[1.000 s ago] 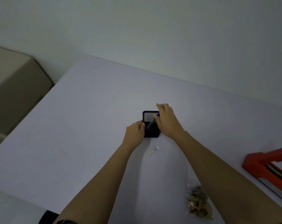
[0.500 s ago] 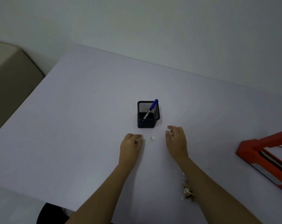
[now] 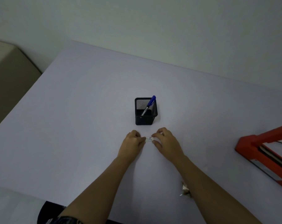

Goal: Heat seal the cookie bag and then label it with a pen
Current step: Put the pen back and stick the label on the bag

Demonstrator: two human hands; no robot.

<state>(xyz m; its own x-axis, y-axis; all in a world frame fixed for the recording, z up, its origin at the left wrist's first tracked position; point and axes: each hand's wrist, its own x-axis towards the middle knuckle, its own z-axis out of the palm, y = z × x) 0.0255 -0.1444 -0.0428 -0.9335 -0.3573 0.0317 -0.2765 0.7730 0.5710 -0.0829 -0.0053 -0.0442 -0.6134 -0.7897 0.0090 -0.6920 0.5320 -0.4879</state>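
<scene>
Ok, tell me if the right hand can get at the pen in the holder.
Probably yes: the pen sticks out of the mesh holder just beyond the right hand, nothing between, though its fingers are on the label.

A table [image 3: 72,126] fills most of the frame. A pen holder [image 3: 145,118] stands at its centre, with a pen [image 3: 149,105] leaning inside it toward the holder's upper right corner. Just below the holder lies a small label [image 3: 149,139], with the left hand [image 3: 132,143] at its left end and the right hand [image 3: 167,143] at its right end. The heat sealer [image 3: 264,156] sits at the right edge. The cookie bag [image 3: 184,189] lies at lower right, partly hidden behind the right forearm.
</scene>
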